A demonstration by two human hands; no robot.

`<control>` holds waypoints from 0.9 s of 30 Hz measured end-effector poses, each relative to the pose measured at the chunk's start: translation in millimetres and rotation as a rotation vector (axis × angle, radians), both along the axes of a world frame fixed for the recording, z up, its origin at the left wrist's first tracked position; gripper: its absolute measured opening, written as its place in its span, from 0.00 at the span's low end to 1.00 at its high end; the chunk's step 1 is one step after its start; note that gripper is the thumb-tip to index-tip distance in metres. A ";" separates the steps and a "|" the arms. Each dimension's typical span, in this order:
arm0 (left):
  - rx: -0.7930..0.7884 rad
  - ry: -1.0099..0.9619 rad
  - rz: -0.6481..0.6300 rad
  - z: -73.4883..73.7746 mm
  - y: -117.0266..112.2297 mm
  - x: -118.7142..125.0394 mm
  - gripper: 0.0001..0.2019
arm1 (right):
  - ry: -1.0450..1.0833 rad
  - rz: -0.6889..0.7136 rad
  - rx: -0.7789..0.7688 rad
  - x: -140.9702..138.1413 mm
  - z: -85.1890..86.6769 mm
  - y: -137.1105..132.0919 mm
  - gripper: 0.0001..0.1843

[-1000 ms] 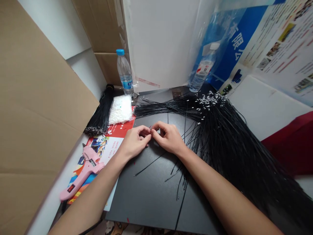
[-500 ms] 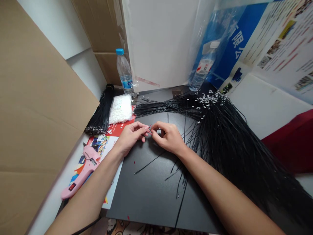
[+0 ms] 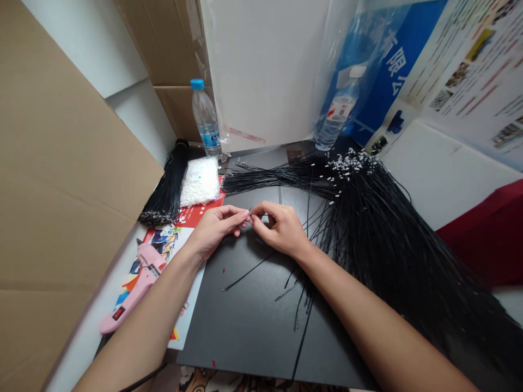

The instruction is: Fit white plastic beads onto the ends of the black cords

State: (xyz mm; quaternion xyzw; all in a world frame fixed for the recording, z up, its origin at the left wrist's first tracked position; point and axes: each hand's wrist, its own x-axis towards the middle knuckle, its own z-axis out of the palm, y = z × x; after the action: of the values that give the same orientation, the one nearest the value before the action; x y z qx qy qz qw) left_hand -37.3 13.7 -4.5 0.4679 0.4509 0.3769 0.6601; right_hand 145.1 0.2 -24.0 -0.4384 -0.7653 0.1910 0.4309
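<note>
My left hand (image 3: 218, 226) is closed in a pinch over the middle of the dark table (image 3: 232, 321). Fingertip to fingertip with it, my right hand (image 3: 281, 227) is pinched as well. What they grip between them is too small to make out. Loose black cords (image 3: 249, 274) lie on the tabletop below and beside the hands. A large heap of black cords (image 3: 379, 239), many with white tips, spreads to the right of my right hand. Behind both hands stretches a flat bundle of black cords (image 3: 269, 177).
A clear bag of small white pieces (image 3: 200, 181) lies at the back left, beside another black cord bundle (image 3: 165, 185). A pink glue gun (image 3: 145, 275) rests on a colourful printed sheet (image 3: 192, 296). Two water bottles, one blue-capped (image 3: 207, 122), one white-capped (image 3: 337, 117), stand behind. Cardboard (image 3: 65, 179) borders the left.
The view has shifted slightly. Both hands stay pinched together in nearly the same place, with only a small movement at the fingertips.
</note>
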 end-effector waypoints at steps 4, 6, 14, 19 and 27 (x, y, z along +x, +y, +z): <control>0.000 0.017 -0.009 1.1 -0.5 0.1 0.12 | -0.010 -0.008 -0.011 0.7 1.1 -0.7 0.05; -0.004 0.020 -0.013 2.1 -0.9 0.3 0.12 | -0.011 -0.013 -0.019 1.0 1.5 -0.6 0.05; -0.036 0.009 -0.007 7.6 -0.8 2.1 0.10 | -0.005 -0.005 -0.016 0.2 1.7 -0.1 0.04; -0.038 -0.007 0.015 7.9 -1.3 2.5 0.10 | -0.014 0.018 -0.008 0.3 1.9 -0.8 0.05; -0.012 0.023 -0.007 5.0 -0.3 1.1 0.09 | 0.004 0.022 -0.015 -0.1 3.3 -1.5 0.05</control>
State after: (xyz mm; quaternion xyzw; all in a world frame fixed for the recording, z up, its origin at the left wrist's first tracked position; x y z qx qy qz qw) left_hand -36.2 13.4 0.4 0.4698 0.4590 0.3667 0.6589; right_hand 145.0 -1.2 -20.7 -0.4326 -0.7678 0.2024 0.4271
